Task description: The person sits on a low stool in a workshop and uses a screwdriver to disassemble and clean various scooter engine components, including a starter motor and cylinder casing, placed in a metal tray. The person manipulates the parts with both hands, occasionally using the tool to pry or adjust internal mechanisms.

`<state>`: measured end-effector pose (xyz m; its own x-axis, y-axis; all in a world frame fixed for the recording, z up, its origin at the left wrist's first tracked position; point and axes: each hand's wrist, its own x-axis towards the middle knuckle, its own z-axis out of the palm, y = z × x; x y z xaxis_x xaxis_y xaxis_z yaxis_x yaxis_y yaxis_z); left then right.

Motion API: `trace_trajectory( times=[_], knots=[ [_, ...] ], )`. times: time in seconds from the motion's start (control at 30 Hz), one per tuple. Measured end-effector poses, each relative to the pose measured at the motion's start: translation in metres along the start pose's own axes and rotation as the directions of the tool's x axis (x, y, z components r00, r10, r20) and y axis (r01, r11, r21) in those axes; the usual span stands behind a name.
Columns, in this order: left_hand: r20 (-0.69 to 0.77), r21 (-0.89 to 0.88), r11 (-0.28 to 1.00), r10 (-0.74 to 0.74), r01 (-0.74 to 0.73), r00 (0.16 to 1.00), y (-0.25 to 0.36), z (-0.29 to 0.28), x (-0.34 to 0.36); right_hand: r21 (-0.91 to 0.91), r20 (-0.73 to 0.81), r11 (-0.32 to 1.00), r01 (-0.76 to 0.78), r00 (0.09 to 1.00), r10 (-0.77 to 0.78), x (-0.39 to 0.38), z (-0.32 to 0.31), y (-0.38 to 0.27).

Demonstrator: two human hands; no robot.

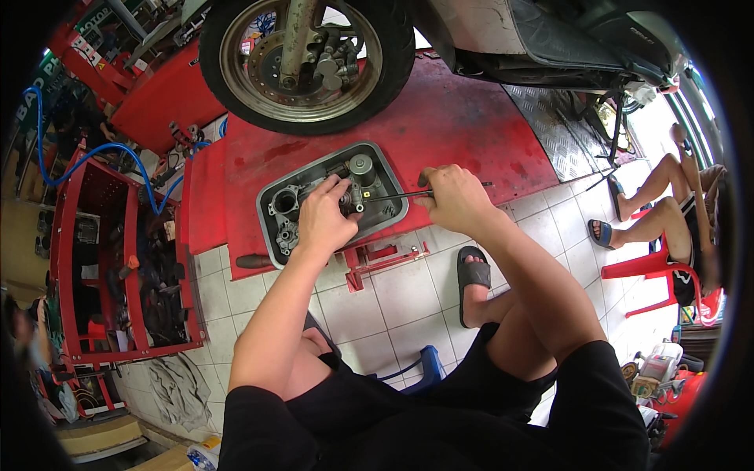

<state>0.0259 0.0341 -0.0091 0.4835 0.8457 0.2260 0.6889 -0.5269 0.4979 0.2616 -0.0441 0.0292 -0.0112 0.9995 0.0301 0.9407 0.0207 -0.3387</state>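
A grey metal tray (273, 247) on the red lift platform (479, 129) holds grimy metal engine parts (286, 202), including a cylindrical one (360, 166). My left hand (323, 220) grips a metal component (357, 196) inside it, fingers over its top. My right hand (450, 196) is closed on a long black rod-like tool (397, 194), which reaches horizontally from that component to beyond the hand. A dark-handled tool (251, 261) lies at the tray's lower left.
A motorbike's front wheel (302, 110) stands behind the tray. Red tool trolley (129, 346) with a blue hose (78, 165) at left. Blue stool (430, 369) beneath me. Another person (664, 216) sits on a red chair (632, 271) at right.
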Motion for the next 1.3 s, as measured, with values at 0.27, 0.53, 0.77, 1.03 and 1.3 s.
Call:
trace_trajectory(
  times=[0.27,0.53,0.77,1.03,1.3],
  knots=[
    [0.081,0.027,0.999,-0.04,0.038,0.996,0.01,0.007,0.003,-0.008,0.018,1.0,-0.004,1.0,0.004,-0.001,0.003,0.009],
    [0.115,0.148,0.988,0.028,-0.045,0.993,0.011,0.032,0.009,-0.092,0.081,0.991,-0.093,0.992,0.101,-0.006,0.002,0.018],
    [0.171,0.198,0.978,0.023,-0.058,0.985,0.014,0.038,0.011,-0.089,0.071,0.991,-0.103,0.992,0.109,-0.007,0.004,0.026],
    [0.046,0.113,0.993,-0.04,0.035,0.998,0.008,0.008,0.012,-0.058,-0.006,0.998,-0.026,1.0,0.025,-0.008,0.002,0.018],
    [-0.026,0.136,0.985,-0.099,0.101,0.995,-0.016,-0.017,-0.006,-0.214,0.077,0.963,0.166,0.985,-0.153,-0.003,0.027,-0.009]
  ],
)
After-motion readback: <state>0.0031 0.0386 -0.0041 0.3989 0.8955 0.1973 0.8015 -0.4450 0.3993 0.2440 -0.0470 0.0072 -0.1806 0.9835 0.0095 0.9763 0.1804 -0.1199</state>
